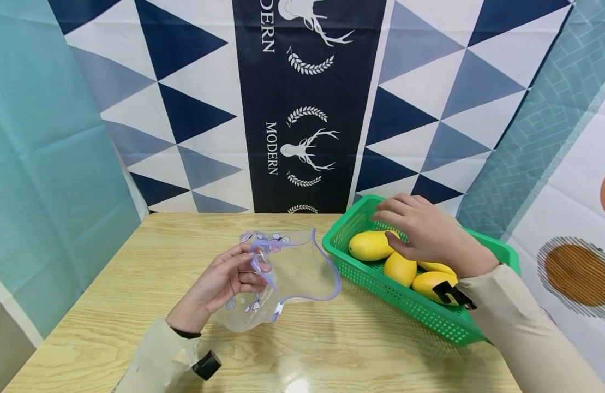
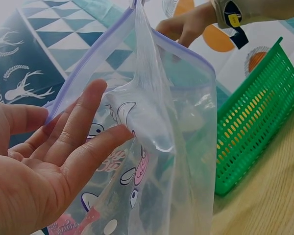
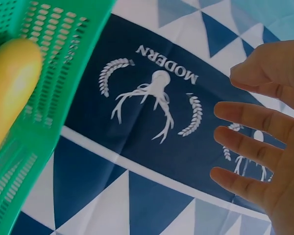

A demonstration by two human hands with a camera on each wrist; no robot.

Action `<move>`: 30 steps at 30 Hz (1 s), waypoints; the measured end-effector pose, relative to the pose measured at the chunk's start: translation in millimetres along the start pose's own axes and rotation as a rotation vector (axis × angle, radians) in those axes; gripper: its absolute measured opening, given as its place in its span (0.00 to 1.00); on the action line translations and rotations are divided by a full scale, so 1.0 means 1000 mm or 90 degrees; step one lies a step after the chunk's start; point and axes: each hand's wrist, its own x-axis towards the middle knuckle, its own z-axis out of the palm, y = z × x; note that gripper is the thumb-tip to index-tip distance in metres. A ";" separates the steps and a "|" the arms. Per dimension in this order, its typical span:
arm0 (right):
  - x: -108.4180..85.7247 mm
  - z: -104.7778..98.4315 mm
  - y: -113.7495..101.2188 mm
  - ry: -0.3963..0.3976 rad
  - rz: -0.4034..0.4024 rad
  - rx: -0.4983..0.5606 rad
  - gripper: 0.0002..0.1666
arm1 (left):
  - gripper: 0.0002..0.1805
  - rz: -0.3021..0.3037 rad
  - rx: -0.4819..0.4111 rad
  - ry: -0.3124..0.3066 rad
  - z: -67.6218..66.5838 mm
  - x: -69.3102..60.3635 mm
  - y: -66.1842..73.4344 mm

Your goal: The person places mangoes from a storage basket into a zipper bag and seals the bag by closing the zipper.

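My left hand (image 1: 228, 279) pinches the purple-edged rim of a clear zip bag (image 1: 302, 273) above the table. The bag's mouth gapes toward the right, and a white slider sits on its lower edge. In the left wrist view, the thumb and a finger meet at the purple edge while other fingers lie against the printed film of the bag (image 2: 191, 127). My right hand (image 1: 417, 226) hovers over the green basket (image 1: 395, 292), its fingers spread and holding nothing. Several yellow mangoes (image 1: 372, 245) lie inside the basket, some partly hidden by the right hand and arm.
The wooden table (image 1: 135, 262) carries both bag and basket. Behind it hangs a patterned cloth (image 1: 199, 109) with triangles and deer heads. The basket stands at the table's right, angled toward the front. A dark strap (image 1: 454, 295) hangs off the right sleeve.
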 end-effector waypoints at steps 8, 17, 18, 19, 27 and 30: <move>-0.005 0.004 0.013 -0.045 0.006 -0.028 0.20 | 0.20 0.002 0.007 -0.005 0.000 0.000 -0.001; -0.014 0.017 0.029 -0.128 0.054 -0.033 0.24 | 0.21 0.001 0.012 -0.002 0.000 -0.001 0.000; -0.015 0.020 0.032 -0.137 0.061 -0.033 0.24 | 0.21 0.001 0.014 -0.001 0.000 -0.001 0.000; -0.016 0.022 0.034 -0.147 0.067 -0.032 0.24 | 0.21 0.001 0.016 0.000 0.000 -0.001 -0.001; -0.026 0.047 0.050 -0.250 0.131 -0.021 0.30 | 0.20 0.001 0.011 -0.003 0.001 0.000 -0.001; -0.029 0.056 0.054 -0.263 0.135 -0.025 0.32 | 0.20 0.001 0.013 -0.003 0.001 0.000 -0.001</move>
